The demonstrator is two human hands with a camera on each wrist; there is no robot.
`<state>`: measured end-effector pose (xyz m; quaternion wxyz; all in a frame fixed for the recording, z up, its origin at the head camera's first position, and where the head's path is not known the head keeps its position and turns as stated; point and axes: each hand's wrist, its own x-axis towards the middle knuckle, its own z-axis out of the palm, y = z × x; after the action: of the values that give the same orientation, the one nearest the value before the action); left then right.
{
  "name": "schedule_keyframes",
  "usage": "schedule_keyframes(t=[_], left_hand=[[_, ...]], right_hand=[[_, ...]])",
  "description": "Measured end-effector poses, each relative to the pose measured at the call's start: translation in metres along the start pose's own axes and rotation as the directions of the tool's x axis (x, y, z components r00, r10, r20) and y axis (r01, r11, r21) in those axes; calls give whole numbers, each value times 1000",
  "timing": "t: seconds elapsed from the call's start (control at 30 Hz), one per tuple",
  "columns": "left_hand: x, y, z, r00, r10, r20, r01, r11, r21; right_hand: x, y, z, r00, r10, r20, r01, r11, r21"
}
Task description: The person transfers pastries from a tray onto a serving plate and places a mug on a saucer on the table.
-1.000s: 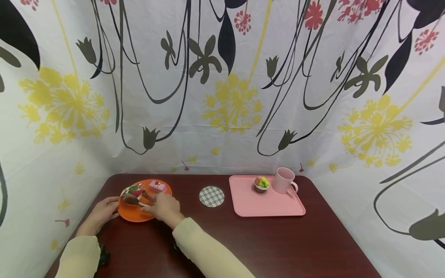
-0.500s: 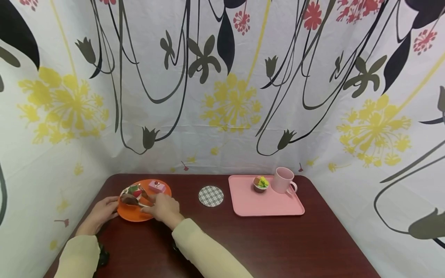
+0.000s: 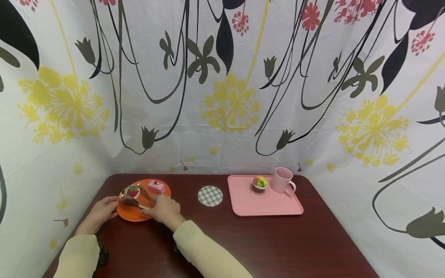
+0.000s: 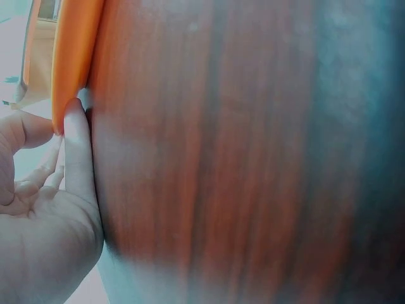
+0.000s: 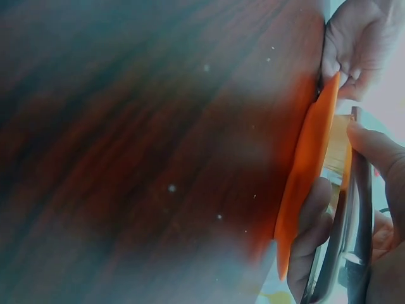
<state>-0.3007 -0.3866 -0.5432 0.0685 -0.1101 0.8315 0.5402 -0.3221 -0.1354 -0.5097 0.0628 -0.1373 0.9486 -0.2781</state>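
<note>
At the table's far left, an orange plate [image 3: 133,215] carries a cake piece [image 3: 133,192] topped with red and green, and a small pink cake [image 3: 156,187]. My right hand [image 3: 162,208] grips metal tongs [image 3: 129,201], whose broad ends lie on either side of the topped cake piece. In the right wrist view, thumb and fingers wrap the tongs' arms [image 5: 361,209] close above the plate. The plate's left rim is pinched by my left hand [image 3: 103,212]; in the left wrist view, its thumb is above the orange edge and a finger below.
A round checked coaster [image 3: 210,196] lies right of the plate. Farther right, a pink tray [image 3: 243,207] carries a small cupcake [image 3: 259,184] and a pink mug [image 3: 282,180]. Patterned cloth [image 3: 194,116] rises behind the dark table [image 3: 264,247].
The tongs' ends have shifted slightly around the topped cake piece, and less of its red topping shows. My left hand stays at the plate's rim.
</note>
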Motion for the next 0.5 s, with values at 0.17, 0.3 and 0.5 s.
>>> schedule_keyframes(t=[0.17, 0.3, 0.5], left_hand=[[0, 2, 2, 1000, -6, 5, 6, 1000, 19], [0, 3, 2, 1000, -11, 6, 11, 1000, 5], [-3, 5, -1, 1000, -19, 10, 19, 1000, 8]], right_hand=[[-3, 3, 0, 1000, -6, -7, 6, 1000, 1], [-5, 3, -3, 1000, -5, -10, 5, 1000, -4], [-11, 2, -10, 1000, 6, -20, -6, 1000, -20]])
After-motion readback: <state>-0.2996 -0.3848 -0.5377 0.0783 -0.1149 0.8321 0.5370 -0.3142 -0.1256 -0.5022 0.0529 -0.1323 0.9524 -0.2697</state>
